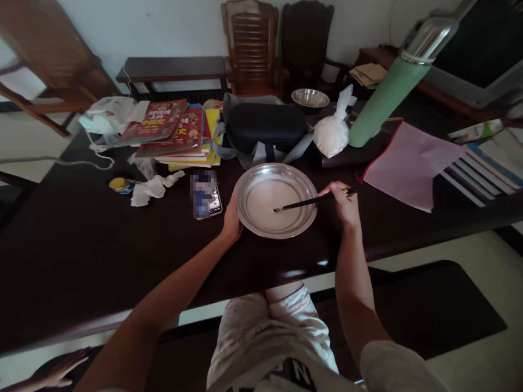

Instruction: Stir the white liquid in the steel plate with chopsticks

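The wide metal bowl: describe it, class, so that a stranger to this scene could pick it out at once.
On the dark table, find the black case. The wide bowl sits on its near side, the left hand at its rim. Unlike the smaller bowl farther back, it has a black stick reaching over it.

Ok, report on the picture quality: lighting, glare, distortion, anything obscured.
Head view: dim, uneven light; glare spots on the dark table near its front edge, highlights on the metal basin. Head view: wide-angle distortion probably exaggerates the outward lean of the green vacuum flask. Head view: mosaic blocks hide most of the smartphone.
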Available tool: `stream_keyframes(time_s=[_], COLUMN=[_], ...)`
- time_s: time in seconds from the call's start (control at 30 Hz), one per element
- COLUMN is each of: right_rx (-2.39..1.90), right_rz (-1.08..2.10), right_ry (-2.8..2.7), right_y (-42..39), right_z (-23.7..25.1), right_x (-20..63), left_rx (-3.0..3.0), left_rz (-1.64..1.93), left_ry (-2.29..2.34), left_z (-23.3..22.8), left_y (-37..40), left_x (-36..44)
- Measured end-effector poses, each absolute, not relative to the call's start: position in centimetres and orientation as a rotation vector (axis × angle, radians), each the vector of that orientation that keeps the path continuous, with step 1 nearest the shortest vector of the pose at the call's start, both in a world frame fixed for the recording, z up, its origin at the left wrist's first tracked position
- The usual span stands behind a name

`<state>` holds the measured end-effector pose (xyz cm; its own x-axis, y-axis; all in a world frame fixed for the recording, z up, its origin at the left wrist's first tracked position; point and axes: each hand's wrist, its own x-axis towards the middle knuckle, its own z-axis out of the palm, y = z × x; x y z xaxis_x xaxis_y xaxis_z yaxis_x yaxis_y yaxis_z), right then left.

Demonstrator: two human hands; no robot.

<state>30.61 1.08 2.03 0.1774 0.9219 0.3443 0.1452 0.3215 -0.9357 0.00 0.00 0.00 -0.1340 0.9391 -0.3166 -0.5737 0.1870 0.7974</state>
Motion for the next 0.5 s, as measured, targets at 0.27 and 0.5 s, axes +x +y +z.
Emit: stream_keyframes(time_s=[0.27, 0.5], right_rx=[-1.14, -1.132], right_rz=[0.677, 0.758], right_ry=[-1.2, -1.343], right_y=[1.32, 1.18], right_z=[1.85, 1.94], right_x=[30.8, 30.31], left_rx=[0.5, 0.495], left_rz=[1.351, 1.375], left_ry=[1.048, 1.041], left_z=[-0.05, 0.27], left_y=[0.7, 0.65], left_x=[-0.51, -0.44])
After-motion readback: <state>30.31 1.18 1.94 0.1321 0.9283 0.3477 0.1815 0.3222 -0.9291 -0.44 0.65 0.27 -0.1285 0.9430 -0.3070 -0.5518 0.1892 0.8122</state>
